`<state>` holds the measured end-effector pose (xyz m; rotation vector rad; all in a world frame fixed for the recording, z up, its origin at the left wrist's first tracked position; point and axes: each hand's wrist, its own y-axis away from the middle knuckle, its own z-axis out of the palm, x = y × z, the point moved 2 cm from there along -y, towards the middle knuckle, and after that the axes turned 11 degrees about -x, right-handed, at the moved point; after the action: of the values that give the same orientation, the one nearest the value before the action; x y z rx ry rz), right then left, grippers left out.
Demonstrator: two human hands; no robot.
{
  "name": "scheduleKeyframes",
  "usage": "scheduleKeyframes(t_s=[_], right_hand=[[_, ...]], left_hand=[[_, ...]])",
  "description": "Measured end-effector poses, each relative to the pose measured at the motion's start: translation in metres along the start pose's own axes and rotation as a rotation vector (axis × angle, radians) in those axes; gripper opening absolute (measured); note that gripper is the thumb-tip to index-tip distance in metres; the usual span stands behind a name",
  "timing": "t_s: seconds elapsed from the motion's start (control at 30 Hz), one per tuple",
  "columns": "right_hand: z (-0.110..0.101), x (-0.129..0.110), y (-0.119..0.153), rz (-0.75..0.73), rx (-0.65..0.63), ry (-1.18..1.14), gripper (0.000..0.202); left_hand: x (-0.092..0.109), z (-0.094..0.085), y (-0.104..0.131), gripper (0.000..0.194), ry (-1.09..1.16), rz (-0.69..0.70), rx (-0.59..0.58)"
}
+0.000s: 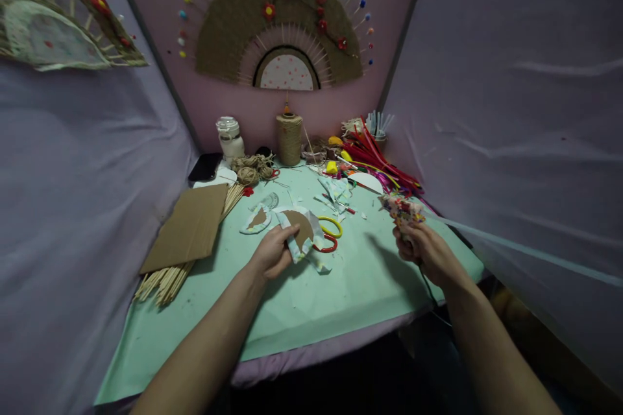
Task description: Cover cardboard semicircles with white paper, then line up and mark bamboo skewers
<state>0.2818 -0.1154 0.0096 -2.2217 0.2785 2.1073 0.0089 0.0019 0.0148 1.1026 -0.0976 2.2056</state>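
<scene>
My left hand (276,249) pinches a curved brown cardboard piece (302,228) edged with pale blue patterned fabric, held above the table. Scissors (331,228) with yellow and red handles lie just behind it. To its left is a smaller fabric-edged cardboard piece (256,219), with a clear protractor (270,200) beyond. My right hand (419,243) is closed around a glue gun (403,209) with a colourful patterned covering, its nozzle pointing left. A dark cord hangs beneath that hand. The two hands are well apart.
A cardboard sheet (192,224) rests over thin wooden sticks (165,284) at left. Along the back stand a white jar (230,137), a twine spool (289,139) and red pipe cleaners (374,155). A decorated fan (224,32) hangs on the rear wall; fabric walls close both sides.
</scene>
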Motion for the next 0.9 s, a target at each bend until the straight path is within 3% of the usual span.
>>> scheduleKeyframes(t_s=[0.13, 0.27, 0.4, 0.57, 0.9], right_hand=[[0.045, -0.002, 0.012, 0.041, -0.088, -0.159, 0.042], [0.083, 0.002, 0.018, 0.012, -0.174, -0.045, 0.049], [0.108, 0.004, 0.020, -0.010, -0.200, 0.063, 0.053], [0.118, 0.000, 0.020, -0.079, -0.196, 0.152, 0.054], [0.118, 0.003, 0.019, -0.151, -0.186, 0.251, 0.048]], left_hand=[[-0.001, 0.000, 0.001, 0.020, -0.042, 0.050, -0.032], [-0.003, 0.000, 0.001, 0.028, -0.099, 0.118, -0.082], [-0.004, -0.001, 0.002, 0.035, -0.220, 0.190, -0.110], [-0.003, 0.001, 0.005, 0.036, -0.358, 0.281, -0.148], [-0.001, 0.007, 0.011, 0.033, -0.401, 0.303, -0.184]])
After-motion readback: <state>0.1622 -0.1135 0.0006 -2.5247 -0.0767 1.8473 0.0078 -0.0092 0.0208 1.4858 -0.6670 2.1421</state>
